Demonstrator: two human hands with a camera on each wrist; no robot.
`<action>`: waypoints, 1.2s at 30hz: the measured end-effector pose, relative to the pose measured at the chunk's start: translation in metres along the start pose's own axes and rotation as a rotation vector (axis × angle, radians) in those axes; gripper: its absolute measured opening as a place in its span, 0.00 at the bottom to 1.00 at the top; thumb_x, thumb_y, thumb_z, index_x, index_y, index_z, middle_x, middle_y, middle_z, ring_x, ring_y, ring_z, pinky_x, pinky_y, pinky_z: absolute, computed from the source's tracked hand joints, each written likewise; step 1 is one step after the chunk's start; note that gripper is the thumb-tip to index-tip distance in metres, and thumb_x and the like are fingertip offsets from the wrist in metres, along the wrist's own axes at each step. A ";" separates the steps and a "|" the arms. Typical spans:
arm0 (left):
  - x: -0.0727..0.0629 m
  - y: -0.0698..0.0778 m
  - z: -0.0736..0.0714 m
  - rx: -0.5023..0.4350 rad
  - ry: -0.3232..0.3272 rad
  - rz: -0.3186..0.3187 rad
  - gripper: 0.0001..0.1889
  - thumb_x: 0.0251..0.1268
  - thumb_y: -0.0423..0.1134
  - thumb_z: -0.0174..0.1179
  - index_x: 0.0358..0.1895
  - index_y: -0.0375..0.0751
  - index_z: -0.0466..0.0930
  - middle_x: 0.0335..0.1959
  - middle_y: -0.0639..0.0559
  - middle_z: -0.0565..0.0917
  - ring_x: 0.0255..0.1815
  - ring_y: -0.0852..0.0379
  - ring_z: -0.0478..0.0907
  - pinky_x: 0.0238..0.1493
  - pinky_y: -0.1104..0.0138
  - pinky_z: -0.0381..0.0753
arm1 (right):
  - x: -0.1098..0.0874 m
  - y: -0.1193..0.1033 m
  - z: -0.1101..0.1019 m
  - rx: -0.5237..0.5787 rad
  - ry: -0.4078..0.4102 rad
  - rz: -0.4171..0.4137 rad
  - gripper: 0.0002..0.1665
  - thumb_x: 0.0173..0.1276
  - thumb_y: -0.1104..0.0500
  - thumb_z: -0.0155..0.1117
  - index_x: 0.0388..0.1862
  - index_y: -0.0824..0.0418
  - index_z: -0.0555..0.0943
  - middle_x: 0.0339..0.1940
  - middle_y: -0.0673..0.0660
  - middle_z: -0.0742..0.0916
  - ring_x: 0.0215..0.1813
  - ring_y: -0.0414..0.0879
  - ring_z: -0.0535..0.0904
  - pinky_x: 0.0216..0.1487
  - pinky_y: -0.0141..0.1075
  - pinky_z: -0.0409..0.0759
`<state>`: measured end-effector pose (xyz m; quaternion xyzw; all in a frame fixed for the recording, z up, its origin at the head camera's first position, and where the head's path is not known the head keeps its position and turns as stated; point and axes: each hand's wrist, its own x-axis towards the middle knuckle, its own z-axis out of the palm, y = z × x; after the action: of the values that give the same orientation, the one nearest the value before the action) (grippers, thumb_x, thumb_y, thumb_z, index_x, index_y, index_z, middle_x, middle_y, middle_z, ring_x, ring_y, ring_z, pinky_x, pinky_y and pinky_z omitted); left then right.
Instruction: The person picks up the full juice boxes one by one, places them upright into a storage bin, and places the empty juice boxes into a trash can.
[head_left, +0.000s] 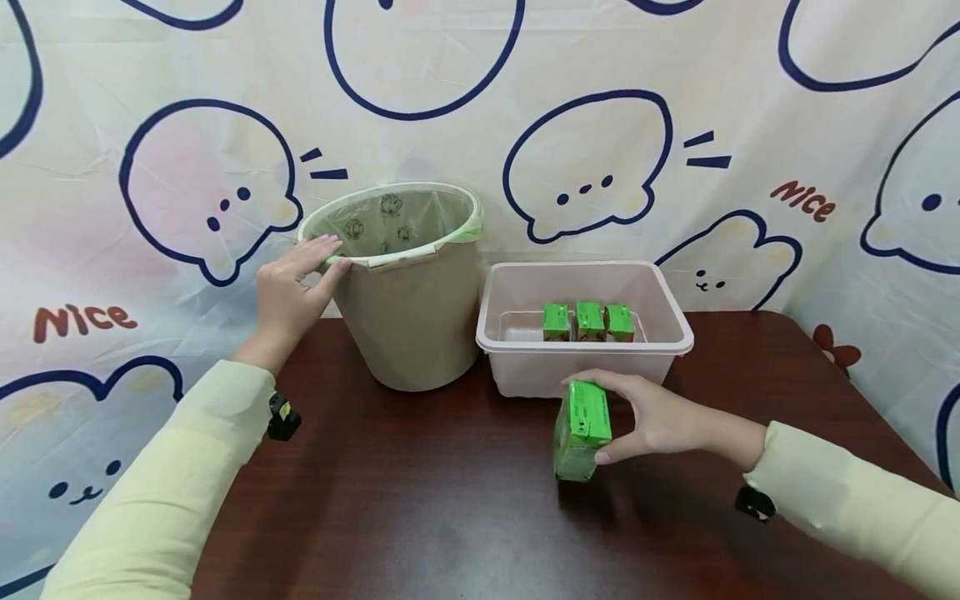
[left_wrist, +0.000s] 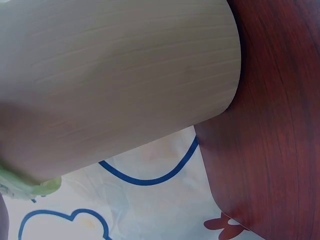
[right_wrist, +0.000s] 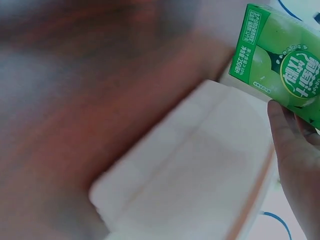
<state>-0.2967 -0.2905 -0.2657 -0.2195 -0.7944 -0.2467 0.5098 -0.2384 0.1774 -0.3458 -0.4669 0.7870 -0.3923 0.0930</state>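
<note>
In the head view my right hand [head_left: 660, 412] holds a green juice box [head_left: 589, 412] upright by its sides, over the table in front of the pink tub [head_left: 585, 367]. The right wrist view shows the juice box [right_wrist: 280, 55] close up, with pictures of green fruit and white lettering, above the fingers. My left hand [head_left: 288, 292] grips the near left rim of a beige trash bin [head_left: 412, 325], fingertips over the edge and thumb at the front. A thin light-green bag [head_left: 420, 217] lines the bin and folds over its rim. Mostly the bin wall [left_wrist: 125, 75] fills the left wrist view.
Three small green-topped boxes [head_left: 589, 321] stand in a row inside the tub, which sits right of the bin. A dark brown wooden table [head_left: 450, 500] carries everything. Behind it hangs a cartoon-printed cloth [head_left: 585, 50].
</note>
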 end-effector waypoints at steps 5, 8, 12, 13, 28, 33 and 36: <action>-0.001 -0.002 0.001 0.009 -0.001 0.011 0.14 0.58 0.39 0.70 0.46 0.37 0.88 0.46 0.45 0.86 0.50 0.47 0.83 0.61 0.57 0.73 | 0.009 -0.018 -0.016 0.095 0.038 0.011 0.50 0.54 0.58 0.79 0.73 0.57 0.62 0.62 0.52 0.74 0.61 0.49 0.72 0.61 0.41 0.74; -0.001 -0.003 0.000 0.007 0.001 0.008 0.14 0.58 0.39 0.69 0.46 0.37 0.88 0.46 0.46 0.86 0.50 0.47 0.83 0.61 0.57 0.73 | 0.019 -0.029 -0.026 0.097 0.069 -0.005 0.51 0.53 0.61 0.78 0.73 0.58 0.62 0.62 0.54 0.72 0.63 0.49 0.68 0.61 0.39 0.73; -0.001 -0.003 0.000 0.016 -0.006 0.018 0.14 0.59 0.39 0.69 0.46 0.37 0.87 0.46 0.45 0.86 0.50 0.47 0.83 0.61 0.57 0.72 | 0.035 -0.040 -0.039 0.014 0.128 -0.085 0.51 0.50 0.62 0.80 0.72 0.61 0.64 0.61 0.53 0.75 0.61 0.48 0.70 0.61 0.37 0.72; -0.001 -0.003 0.000 0.019 -0.006 0.022 0.14 0.59 0.39 0.69 0.46 0.37 0.87 0.46 0.45 0.86 0.50 0.47 0.83 0.61 0.56 0.72 | 0.039 -0.042 -0.042 0.003 0.139 -0.105 0.51 0.49 0.63 0.81 0.71 0.62 0.64 0.61 0.53 0.76 0.60 0.47 0.72 0.60 0.37 0.73; -0.002 -0.005 0.000 0.029 -0.008 0.020 0.14 0.58 0.39 0.69 0.47 0.38 0.87 0.47 0.45 0.86 0.50 0.47 0.83 0.62 0.59 0.72 | 0.102 -0.070 -0.076 0.081 0.237 -0.174 0.50 0.50 0.71 0.76 0.72 0.66 0.63 0.56 0.61 0.76 0.55 0.52 0.77 0.59 0.41 0.76; -0.002 -0.005 0.000 0.014 -0.004 0.017 0.14 0.58 0.39 0.70 0.46 0.38 0.88 0.47 0.46 0.86 0.51 0.47 0.83 0.63 0.60 0.71 | 0.124 -0.075 -0.085 0.084 0.288 -0.251 0.48 0.51 0.72 0.75 0.71 0.67 0.64 0.53 0.62 0.77 0.52 0.53 0.78 0.57 0.42 0.77; -0.002 -0.005 0.001 0.014 -0.002 0.014 0.14 0.57 0.38 0.70 0.47 0.38 0.88 0.47 0.46 0.86 0.51 0.47 0.83 0.63 0.60 0.71 | 0.138 -0.081 -0.089 0.089 0.321 -0.256 0.48 0.51 0.72 0.74 0.71 0.67 0.63 0.53 0.62 0.77 0.52 0.52 0.78 0.58 0.42 0.77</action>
<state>-0.2996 -0.2941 -0.2684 -0.2218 -0.7950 -0.2376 0.5122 -0.3057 0.0923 -0.1987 -0.4902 0.7078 -0.5047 -0.0635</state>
